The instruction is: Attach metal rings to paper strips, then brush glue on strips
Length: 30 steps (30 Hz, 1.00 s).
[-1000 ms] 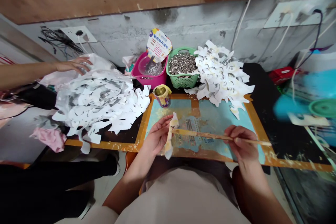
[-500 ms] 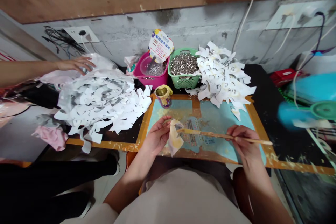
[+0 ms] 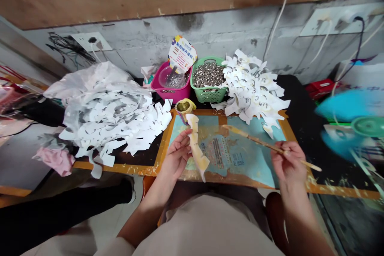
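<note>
My left hand point(image 3: 177, 153) pinches a white cut strip point(image 3: 198, 150) smeared with yellowish glue, notched along one edge. In my right hand point(image 3: 289, 162) is a thin wooden stick point(image 3: 255, 140), its flat glue-coated tip pointing left, apart from the strip. Below both hands lies a light blue mat point(image 3: 249, 168) with dried glue stains. Just beyond my left hand stands a small tub of glue point(image 3: 184, 108), partly hidden by the strip. A pile of white strips point(image 3: 252, 84) with metal rings attached rests behind the mat.
A large heap of cut white strips point(image 3: 120, 116) spills from a plastic bag on the left. A pink basket point(image 3: 171, 95) and a green basket of metal rings point(image 3: 210, 95) stand at the back. A blurred turquoise fan point(image 3: 345, 106) is at right. Another person's leg point(image 3: 75, 204) shows at lower left.
The stick has moved right, off the strip. The strip, folded over before, now hangs unfolded lengthwise. The other person's arm has left the heap at left.
</note>
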Motion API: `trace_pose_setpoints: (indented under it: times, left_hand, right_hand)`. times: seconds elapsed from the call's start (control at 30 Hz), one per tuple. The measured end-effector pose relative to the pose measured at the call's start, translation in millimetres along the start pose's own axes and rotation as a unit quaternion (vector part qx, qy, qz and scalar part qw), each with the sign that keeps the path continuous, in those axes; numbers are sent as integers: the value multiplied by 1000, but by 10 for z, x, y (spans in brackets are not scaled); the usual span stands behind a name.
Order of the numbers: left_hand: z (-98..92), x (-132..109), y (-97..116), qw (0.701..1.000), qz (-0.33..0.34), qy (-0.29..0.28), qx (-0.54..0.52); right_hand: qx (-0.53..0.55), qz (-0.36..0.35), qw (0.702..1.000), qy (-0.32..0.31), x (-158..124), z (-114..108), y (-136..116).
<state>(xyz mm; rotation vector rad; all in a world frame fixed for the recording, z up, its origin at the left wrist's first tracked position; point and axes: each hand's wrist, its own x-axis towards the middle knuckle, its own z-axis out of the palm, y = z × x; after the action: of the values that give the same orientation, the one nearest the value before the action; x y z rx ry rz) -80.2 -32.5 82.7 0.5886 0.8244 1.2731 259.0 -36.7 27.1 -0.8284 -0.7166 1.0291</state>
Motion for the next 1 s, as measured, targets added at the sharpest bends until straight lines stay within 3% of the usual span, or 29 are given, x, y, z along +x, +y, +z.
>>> trace_pose_setpoints:
  times: [0.17, 0.37, 0.57, 0.77, 1.0]
  left_hand:
    - [-56, 2, -4, 999, 32, -2, 12]
    - [-112, 48, -73, 993, 76, 87, 38]
    - [-54, 20, -91, 986, 140, 75, 51]
    - [-16, -30, -25, 997, 74, 32, 2]
    - [13, -59, -26, 998, 34, 15, -44]
  right_hand:
    - [-24, 27, 999, -20, -95, 105, 83]
    - [-10, 48, 996, -81, -126, 274, 121]
    - [-2, 54, 993, -103, -150, 456, 130]
    - [-1, 53, 993, -109, -150, 524, 171]
    - [26, 37, 999, -24, -110, 519, 227]
